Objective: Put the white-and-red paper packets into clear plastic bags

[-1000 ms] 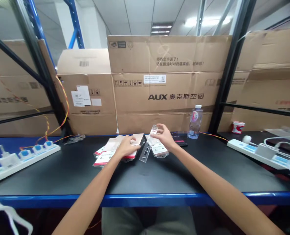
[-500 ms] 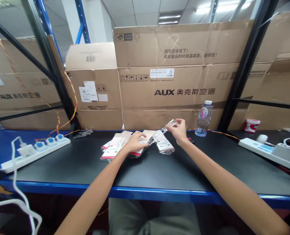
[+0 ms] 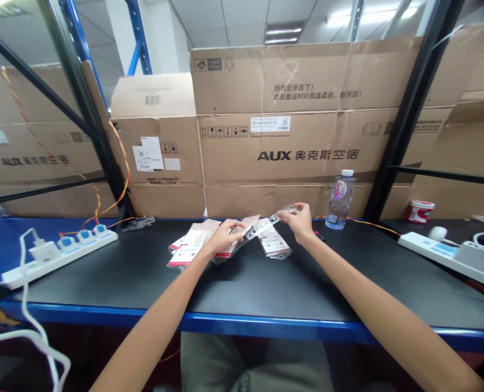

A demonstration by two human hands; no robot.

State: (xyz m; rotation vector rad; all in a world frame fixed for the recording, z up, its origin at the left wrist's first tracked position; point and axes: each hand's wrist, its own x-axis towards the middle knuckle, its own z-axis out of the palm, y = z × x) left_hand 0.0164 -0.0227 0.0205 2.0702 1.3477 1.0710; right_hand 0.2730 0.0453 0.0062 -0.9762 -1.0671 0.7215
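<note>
At the middle of the frame, on the black surface (image 3: 245, 283), the left hand (image 3: 224, 237) lies on a fanned pile of pink-and-white packets (image 3: 190, 245), its fingers curled over the upper edge of the top one. Whether its grip clamps that packet or only presses it cannot be told. Just right of it, the right hand (image 3: 299, 219) has its grip pinched together on a clear sleeve (image 3: 276, 216), held a little off the surface and slanting down-left toward the pile. A single packet (image 3: 275, 243) lies flat below the sleeve. Further right a water bottle (image 3: 339, 198) stands upright before the cardboard boxes (image 3: 282, 136). One power strip (image 3: 57, 251) lies at the left edge, a second strip (image 3: 449, 253) at the right.
</note>
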